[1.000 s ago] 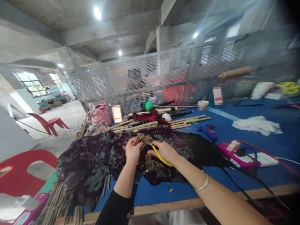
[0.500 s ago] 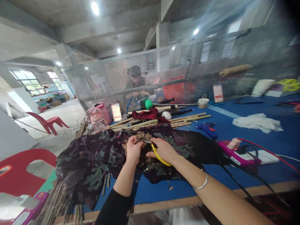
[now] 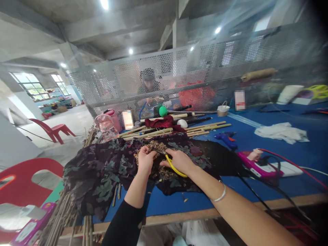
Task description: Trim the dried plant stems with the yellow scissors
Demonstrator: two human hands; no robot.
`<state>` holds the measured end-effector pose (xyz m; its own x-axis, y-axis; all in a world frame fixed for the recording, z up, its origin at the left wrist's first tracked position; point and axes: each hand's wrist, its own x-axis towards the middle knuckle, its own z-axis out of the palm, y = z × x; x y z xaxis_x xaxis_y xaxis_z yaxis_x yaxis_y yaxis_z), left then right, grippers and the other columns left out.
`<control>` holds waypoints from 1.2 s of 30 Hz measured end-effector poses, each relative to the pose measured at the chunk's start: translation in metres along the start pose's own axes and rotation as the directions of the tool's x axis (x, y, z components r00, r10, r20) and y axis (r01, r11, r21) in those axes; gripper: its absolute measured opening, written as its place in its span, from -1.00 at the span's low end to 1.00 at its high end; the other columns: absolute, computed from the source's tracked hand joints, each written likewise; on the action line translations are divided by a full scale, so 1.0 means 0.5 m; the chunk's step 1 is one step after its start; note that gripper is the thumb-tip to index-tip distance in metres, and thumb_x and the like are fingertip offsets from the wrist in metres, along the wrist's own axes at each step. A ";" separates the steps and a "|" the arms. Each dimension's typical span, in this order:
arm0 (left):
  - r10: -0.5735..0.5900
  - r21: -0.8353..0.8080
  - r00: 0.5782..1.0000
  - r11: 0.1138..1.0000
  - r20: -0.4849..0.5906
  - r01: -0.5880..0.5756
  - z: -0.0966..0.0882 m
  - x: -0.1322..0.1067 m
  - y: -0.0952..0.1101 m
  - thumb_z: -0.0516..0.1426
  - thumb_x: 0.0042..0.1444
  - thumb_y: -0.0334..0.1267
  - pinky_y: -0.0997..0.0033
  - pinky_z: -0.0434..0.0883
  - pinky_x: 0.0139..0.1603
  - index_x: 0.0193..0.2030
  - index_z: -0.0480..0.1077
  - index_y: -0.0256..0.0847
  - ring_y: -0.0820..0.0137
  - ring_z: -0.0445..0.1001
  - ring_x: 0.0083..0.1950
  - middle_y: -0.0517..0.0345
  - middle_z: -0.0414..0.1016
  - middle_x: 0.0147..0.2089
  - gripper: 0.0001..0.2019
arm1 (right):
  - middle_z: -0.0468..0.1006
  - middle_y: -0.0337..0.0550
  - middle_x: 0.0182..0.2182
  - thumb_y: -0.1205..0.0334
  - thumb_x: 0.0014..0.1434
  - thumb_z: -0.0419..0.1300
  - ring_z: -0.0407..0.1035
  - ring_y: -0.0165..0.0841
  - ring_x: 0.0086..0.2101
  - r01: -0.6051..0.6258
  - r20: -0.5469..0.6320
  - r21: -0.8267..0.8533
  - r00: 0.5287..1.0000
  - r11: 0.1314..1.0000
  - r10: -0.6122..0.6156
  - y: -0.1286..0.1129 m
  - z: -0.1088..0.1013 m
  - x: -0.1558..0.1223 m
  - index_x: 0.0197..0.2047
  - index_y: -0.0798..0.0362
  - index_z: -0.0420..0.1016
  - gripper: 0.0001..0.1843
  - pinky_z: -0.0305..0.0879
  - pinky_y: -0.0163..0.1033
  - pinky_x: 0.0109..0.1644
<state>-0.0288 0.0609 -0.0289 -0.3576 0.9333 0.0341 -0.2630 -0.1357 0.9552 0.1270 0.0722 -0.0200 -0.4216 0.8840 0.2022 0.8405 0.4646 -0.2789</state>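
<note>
In the head view, my right hand [image 3: 181, 162] is closed around yellow-handled scissors [image 3: 176, 168], whose blades point left into a clump of dried brown plant material [image 3: 159, 146]. Pinched at the clump's left side is a bit of it, held by my left hand [image 3: 145, 162]; the exact piece between the fingers is too small to make out. Both hands are close together over a dark floral cloth [image 3: 102, 171] spread across the blue table [image 3: 164, 205]. More dried bits lie beneath my hands.
Behind the cloth lie several sticks [image 3: 210, 126], a green ball [image 3: 163, 111] and a pink backpack [image 3: 109, 124]. To the right are a blue glue gun [image 3: 227, 139], a magenta power strip [image 3: 252, 165] with cables and white gloves [image 3: 282, 132]. A person [image 3: 148, 85] sits beyond the perforated screen.
The view has shifted slightly. My hands stay at the clump, with the scissor blades still at it and my left fingers still pinching.
</note>
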 end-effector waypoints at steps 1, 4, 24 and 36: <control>0.003 0.002 1.000 1.000 0.000 -0.003 -0.001 0.001 -0.001 0.16 -0.31 -0.42 0.60 0.27 -0.49 -0.51 0.10 -0.19 0.60 0.28 -0.55 0.40 0.19 -0.58 -0.74 | 0.58 -0.03 -0.36 -0.38 -0.05 0.06 0.48 -0.13 -0.29 0.003 0.001 -0.001 1.000 1.000 -0.003 0.001 0.001 0.000 -0.10 -0.05 0.39 -0.36 0.19 -0.27 -0.37; 0.005 0.000 1.000 1.000 -0.011 -0.005 -0.003 0.002 0.000 0.17 -0.30 -0.40 0.60 0.27 -0.50 -0.52 0.09 -0.19 0.62 0.24 -0.58 0.42 0.14 -0.60 -0.72 | 0.57 -0.03 -0.36 -0.38 -0.01 0.00 0.48 -0.13 -0.29 0.005 0.012 -0.006 1.000 1.000 -0.005 -0.001 0.001 0.000 -0.09 -0.05 0.38 -0.36 0.19 -0.27 -0.37; 0.067 0.241 0.997 0.968 0.041 -0.075 -0.030 0.021 0.024 0.20 -0.26 -0.44 0.58 0.20 -0.55 -0.33 0.36 -0.20 0.54 0.27 -0.59 0.30 0.34 -0.58 -0.74 | 0.56 -0.04 -0.28 -0.39 -0.11 0.10 0.45 -0.14 -0.25 0.017 0.107 -0.020 0.994 1.000 -0.015 0.008 -0.062 0.011 -0.09 -0.03 0.39 -0.30 0.24 -0.21 -0.27; 0.135 0.440 0.990 0.888 0.031 -0.135 -0.048 0.055 0.087 0.13 -0.24 -0.57 0.33 0.36 -0.12 -0.07 0.40 -0.13 0.25 0.50 -0.20 -0.05 0.53 -0.15 -0.49 | 0.53 0.15 -0.27 -0.34 -0.33 0.27 0.42 0.00 -0.24 0.144 0.290 -0.373 0.956 0.917 -0.032 0.002 -0.189 0.068 -0.21 0.09 0.49 -0.26 0.24 -0.11 -0.26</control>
<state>-0.0715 0.0730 0.0066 -0.3622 0.9161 0.1721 0.2088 -0.1002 0.9728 0.1455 0.0977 0.0751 -0.5288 0.8458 -0.0704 0.8368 0.5334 0.1236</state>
